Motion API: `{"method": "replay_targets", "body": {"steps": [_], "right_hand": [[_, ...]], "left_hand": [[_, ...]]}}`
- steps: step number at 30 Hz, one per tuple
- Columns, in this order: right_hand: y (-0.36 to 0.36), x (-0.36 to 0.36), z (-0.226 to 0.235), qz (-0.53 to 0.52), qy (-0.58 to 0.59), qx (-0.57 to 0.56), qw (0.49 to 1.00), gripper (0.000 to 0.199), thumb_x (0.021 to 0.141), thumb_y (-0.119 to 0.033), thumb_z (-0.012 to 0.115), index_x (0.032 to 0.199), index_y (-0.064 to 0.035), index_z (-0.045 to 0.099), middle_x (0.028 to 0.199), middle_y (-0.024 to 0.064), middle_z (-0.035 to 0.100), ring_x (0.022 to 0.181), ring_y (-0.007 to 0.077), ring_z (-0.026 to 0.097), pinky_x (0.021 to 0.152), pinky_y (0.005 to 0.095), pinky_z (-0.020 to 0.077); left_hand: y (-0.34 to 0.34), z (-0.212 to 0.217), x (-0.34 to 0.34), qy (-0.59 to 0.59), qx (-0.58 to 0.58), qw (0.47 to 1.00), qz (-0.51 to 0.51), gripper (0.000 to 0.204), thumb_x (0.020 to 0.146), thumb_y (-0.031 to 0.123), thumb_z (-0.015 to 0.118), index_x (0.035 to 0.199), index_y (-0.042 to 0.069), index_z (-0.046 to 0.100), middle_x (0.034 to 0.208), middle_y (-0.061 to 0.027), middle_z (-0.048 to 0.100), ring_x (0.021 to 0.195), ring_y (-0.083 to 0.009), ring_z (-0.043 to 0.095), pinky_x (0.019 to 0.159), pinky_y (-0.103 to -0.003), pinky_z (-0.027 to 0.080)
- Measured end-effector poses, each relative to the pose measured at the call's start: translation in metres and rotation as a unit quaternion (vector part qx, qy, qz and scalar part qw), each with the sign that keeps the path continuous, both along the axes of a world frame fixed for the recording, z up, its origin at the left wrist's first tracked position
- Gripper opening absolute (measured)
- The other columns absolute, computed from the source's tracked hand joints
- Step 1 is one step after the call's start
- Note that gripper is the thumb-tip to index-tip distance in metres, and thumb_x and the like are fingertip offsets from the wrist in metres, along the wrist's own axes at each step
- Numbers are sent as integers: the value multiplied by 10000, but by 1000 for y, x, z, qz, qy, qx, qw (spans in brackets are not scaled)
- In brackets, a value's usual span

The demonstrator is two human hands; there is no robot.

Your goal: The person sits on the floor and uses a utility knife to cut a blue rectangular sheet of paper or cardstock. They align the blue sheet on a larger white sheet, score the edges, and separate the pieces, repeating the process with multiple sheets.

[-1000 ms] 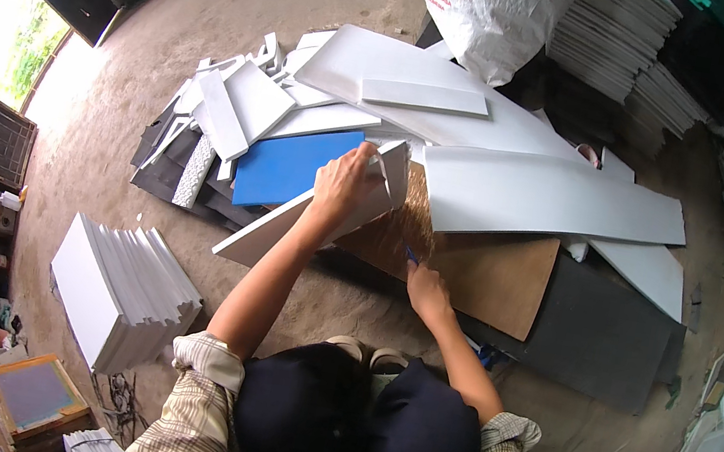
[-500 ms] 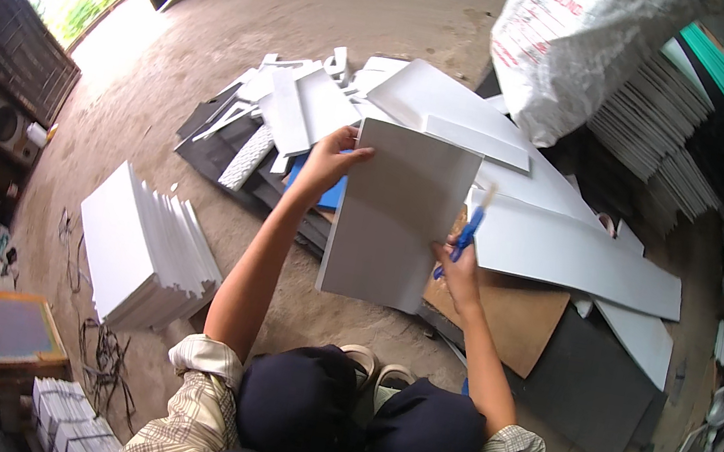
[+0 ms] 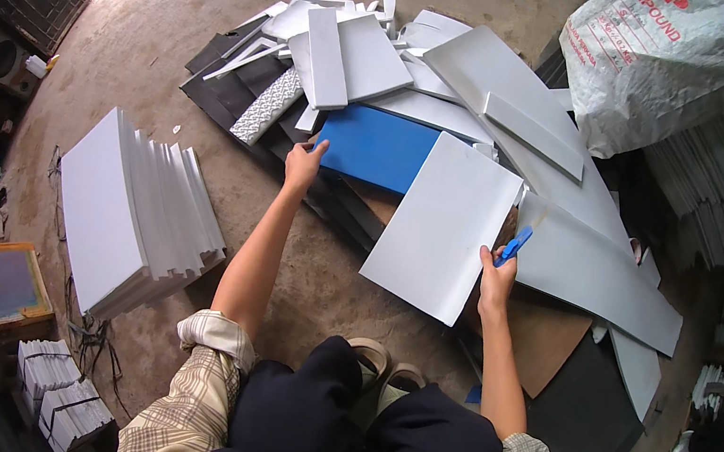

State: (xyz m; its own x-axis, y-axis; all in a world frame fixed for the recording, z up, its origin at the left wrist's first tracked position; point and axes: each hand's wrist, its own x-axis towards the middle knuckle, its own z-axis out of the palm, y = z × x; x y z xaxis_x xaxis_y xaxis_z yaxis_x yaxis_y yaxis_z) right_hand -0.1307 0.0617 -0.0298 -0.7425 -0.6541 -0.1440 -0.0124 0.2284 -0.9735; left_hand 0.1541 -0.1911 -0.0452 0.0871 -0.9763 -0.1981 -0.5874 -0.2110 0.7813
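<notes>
My right hand (image 3: 495, 282) grips a blue cutter knife (image 3: 514, 245), its tip pointing up and away. The thumb of that hand also pinches the right edge of a white rectangular board (image 3: 440, 230), which hangs tilted over the pile. My left hand (image 3: 301, 166) is apart from the white board, thumb and fingers spread loosely, at the left corner of a flat blue board (image 3: 378, 146). Whether it touches the blue board I cannot tell. The blue board lies on the pile, partly covered by the white one.
White offcuts and sheets (image 3: 559, 249) lie heaped on dark sheets (image 3: 585, 407) ahead of me. At left stands a stack of white boards (image 3: 101, 211). Beyond it are a wooden frame (image 3: 3, 281) and tied bundles (image 3: 68, 411). A large white sack (image 3: 660, 75) stands at far right.
My left hand has come off the white board. The board has swung right and tilted in my right hand, uncovering more of the blue board. The view has shifted.
</notes>
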Motion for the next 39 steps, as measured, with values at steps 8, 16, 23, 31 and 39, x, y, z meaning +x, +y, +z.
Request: {"method": "replay_targets", "body": {"steps": [8,16,23,31,39], "right_hand": [[-10,2,3,-12,-29,25,999,231,781,-71,635,895,-65,434,803,-5,408,737,98,413,704,252,366],[-51,23,-10,54,60,36,996,227,763,-86,653,864,-54,452,788,7,459,739,117,463,699,281,397],[-63,57,46,123,-262,-97,952,184,851,-133,586,869,-76,412,1012,125,524,840,215,590,753,316,498],[-63,48,39,30,-185,-149,971,301,778,18,604,949,-62,370,872,35,461,802,153,553,696,297,472],[-64,31,8,52,-190,12,980,316,760,-79,657,920,-46,386,903,79,492,842,178,538,731,337,436]], "left_hand": [[28,126,-7,170,-184,968,12,313,846,289,563,833,-23,536,691,-53,519,626,-116,466,562,-263,379],[87,179,16,264,-239,931,76,335,895,347,467,988,31,401,813,-36,454,696,-109,438,608,-247,388],[145,94,-11,481,-73,872,64,439,894,385,453,1127,54,283,1009,-88,423,897,-171,476,711,-310,457],[186,41,-10,422,18,873,-245,347,862,154,573,1142,36,405,1067,-64,464,985,-149,514,829,-289,458],[148,6,40,153,-140,964,-164,93,758,59,577,816,-2,537,782,-75,563,705,-130,576,631,-249,473]]}}
